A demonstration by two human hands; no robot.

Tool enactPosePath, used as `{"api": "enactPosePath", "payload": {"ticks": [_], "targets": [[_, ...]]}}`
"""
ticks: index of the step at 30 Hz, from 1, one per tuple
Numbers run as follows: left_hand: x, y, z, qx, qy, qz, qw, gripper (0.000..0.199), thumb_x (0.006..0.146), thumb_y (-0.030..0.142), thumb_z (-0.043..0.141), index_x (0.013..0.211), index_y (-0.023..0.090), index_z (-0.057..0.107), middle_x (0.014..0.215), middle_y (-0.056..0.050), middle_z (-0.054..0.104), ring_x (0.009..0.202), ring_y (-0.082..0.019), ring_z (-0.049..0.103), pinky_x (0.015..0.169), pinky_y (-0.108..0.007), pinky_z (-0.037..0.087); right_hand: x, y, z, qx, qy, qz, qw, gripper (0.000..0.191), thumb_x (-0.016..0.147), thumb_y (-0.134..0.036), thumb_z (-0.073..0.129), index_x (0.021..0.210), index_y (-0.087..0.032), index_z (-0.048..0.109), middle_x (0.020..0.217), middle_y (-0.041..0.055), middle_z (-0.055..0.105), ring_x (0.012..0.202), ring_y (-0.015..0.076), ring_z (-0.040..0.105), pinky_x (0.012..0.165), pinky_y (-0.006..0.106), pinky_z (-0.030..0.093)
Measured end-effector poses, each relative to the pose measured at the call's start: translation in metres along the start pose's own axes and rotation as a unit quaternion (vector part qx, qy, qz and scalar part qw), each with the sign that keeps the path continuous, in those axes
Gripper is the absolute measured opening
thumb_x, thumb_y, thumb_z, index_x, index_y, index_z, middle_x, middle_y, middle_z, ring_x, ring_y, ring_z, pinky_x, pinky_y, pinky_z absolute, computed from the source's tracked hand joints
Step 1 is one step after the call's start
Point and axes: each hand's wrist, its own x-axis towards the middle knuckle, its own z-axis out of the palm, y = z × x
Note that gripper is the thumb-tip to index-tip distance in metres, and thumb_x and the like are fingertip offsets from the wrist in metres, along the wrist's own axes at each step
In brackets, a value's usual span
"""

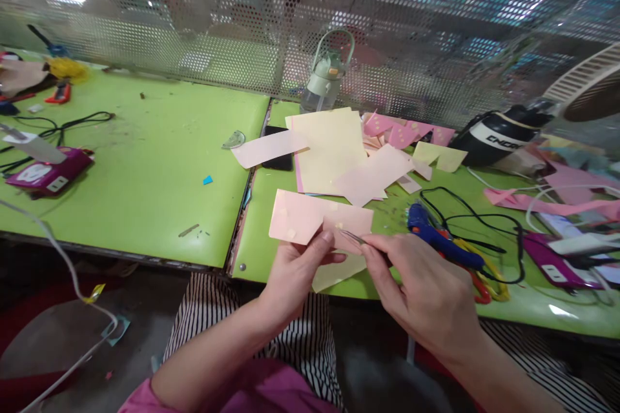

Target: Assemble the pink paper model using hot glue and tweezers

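Between thumb and fingers, my left hand (303,271) pinches the lower edge of a pink piece of paper (295,213) with a notch in it and small pale spots on its face. My right hand (421,290) is closed on a pair of tweezers (353,237), whose tips are at the right part of the pink paper, beside a small pale yellow bit. Whether the tips grip that bit I cannot tell. Below the hands, a pale yellow paper (339,273) lies at the table edge. Just beyond lie a cream paper stack (329,142) and loose pink pieces (372,174).
A blue glue gun (440,242) with cables lies right of my right hand, near a purple power strip (557,261). Behind stand a green-lidded bottle (322,84) and a black bottle (498,135). A dark phone (278,158) lies partly under paper. Perforated metal panels (217,32) close off the back.
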Motion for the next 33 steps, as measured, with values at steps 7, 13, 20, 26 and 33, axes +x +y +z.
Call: {"api": "enactPosePath", "payload": {"ticks": [7, 13, 20, 26, 33], "targets": [[-0.0016, -0.0002, 0.0014, -0.012, 0.018, -0.004, 1.000, 0.020, 0.077, 0.031, 0.077, 0.091, 0.017, 0.075, 0.094, -0.005, 0.075, 0.081, -0.013, 0.068, 0.075, -0.025, 0.057, -0.0013, 0.0005, -0.0004, -0.007, 0.010, 0.009, 1.000, 0.008, 0.092, -0.018, 0.054, 0.098, -0.015, 0.059, 0.075, 0.0039, 0.068, 0.066, 0.0170, 0.063, 0.064, 0.029, 0.046], [-0.0022, -0.0001, 0.0018, -0.017, 0.019, -0.008, 1.000, 0.019, 0.076, 0.030, 0.078, 0.089, 0.016, 0.076, 0.092, -0.006, 0.075, 0.077, -0.012, 0.068, 0.072, -0.024, 0.058, 0.0022, 0.0020, -0.0007, -0.002, -0.005, -0.010, 1.000, 0.007, 0.090, -0.016, 0.057, 0.096, -0.013, 0.061, 0.074, 0.0039, 0.067, 0.065, 0.0163, 0.061, 0.064, 0.029, 0.045], [-0.0018, -0.0003, 0.0017, -0.011, -0.005, -0.003, 1.000, 0.019, 0.079, 0.031, 0.074, 0.093, 0.017, 0.075, 0.098, -0.007, 0.076, 0.082, -0.013, 0.069, 0.073, -0.023, 0.057, 0.0009, 0.0026, -0.0024, 0.006, 0.002, -0.027, 1.000, 0.008, 0.089, -0.014, 0.059, 0.095, -0.011, 0.062, 0.072, 0.0038, 0.065, 0.064, 0.0160, 0.059, 0.064, 0.029, 0.043], [-0.0023, -0.0003, 0.0017, -0.009, 0.001, -0.006, 1.000, 0.019, 0.080, 0.031, 0.073, 0.091, 0.017, 0.076, 0.096, -0.007, 0.076, 0.081, -0.013, 0.069, 0.074, -0.023, 0.057, -0.0002, 0.0022, -0.0017, 0.002, -0.005, -0.030, 1.000, 0.007, 0.089, -0.013, 0.058, 0.094, -0.010, 0.062, 0.073, 0.0044, 0.066, 0.065, 0.0162, 0.059, 0.065, 0.030, 0.043], [-0.0036, 0.0005, 0.0036, -0.011, 0.006, -0.010, 1.000, 0.020, 0.079, 0.033, 0.074, 0.090, 0.017, 0.076, 0.097, -0.008, 0.076, 0.083, -0.013, 0.069, 0.075, -0.024, 0.057, 0.0007, 0.0020, -0.0034, -0.001, -0.005, -0.016, 1.000, 0.005, 0.089, -0.014, 0.058, 0.092, -0.012, 0.062, 0.071, 0.0030, 0.066, 0.064, 0.0156, 0.059, 0.064, 0.030, 0.043]]}}
